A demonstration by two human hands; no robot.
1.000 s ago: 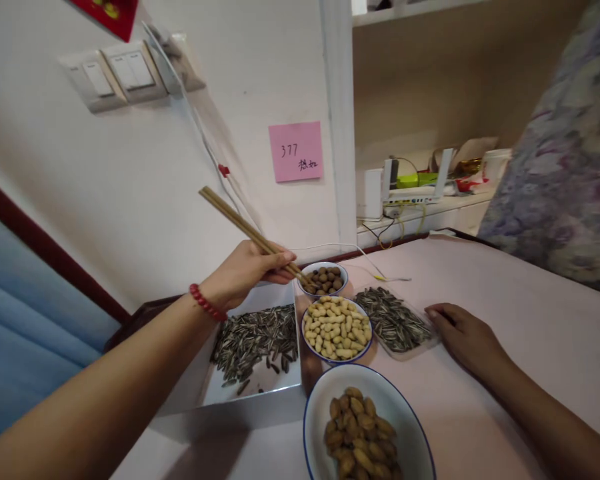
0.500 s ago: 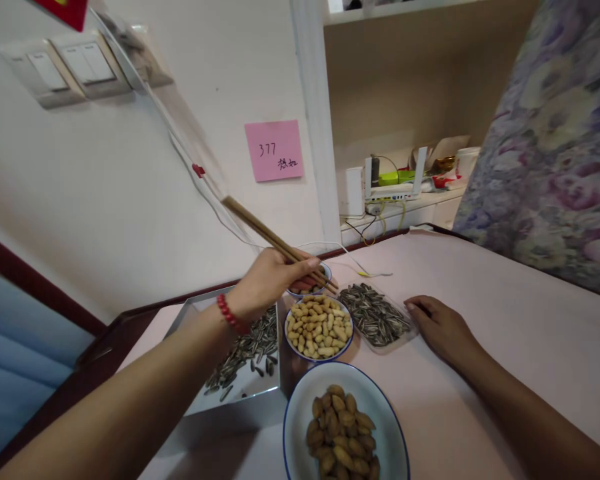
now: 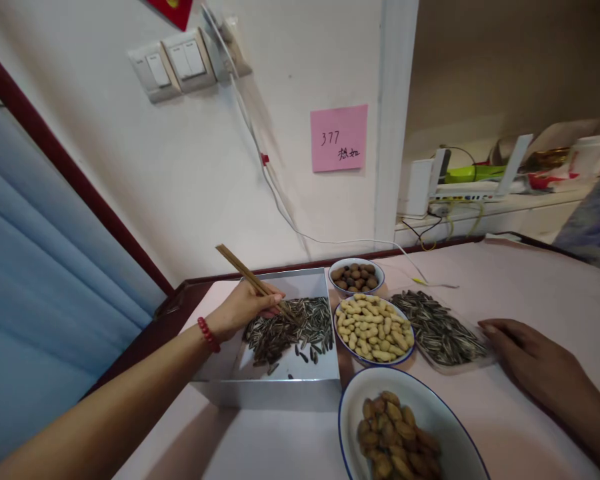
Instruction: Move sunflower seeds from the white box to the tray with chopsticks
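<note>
Chopsticks [image 3: 250, 279]: two thin, straight wooden sticks pinched in the left hand [image 3: 243, 310], their tips down in the sunflower seeds [image 3: 290, 327].
Left hand: fingers closed around the chopsticks, a red bead bracelet [image 3: 208, 334] on the wrist, hovering over the tray's left part.
Tray [image 3: 280, 383]: a shallow square metal box with straight walls; striped seeds are heaped toward its far right, with smooth bare floor at the near side.
Right hand [image 3: 535, 360]: flat, palm down on the table [image 3: 540, 293], fingers loosely spread, holding nothing, just beside a clear dish of seeds [image 3: 443, 327].
Bowls: round, white with blue rims, one of peanuts [image 3: 373, 323], one of small brown nuts [image 3: 356, 275] and one of almonds [image 3: 395, 437] at the near edge.
Open room: smooth pale tabletop to the right.
</note>
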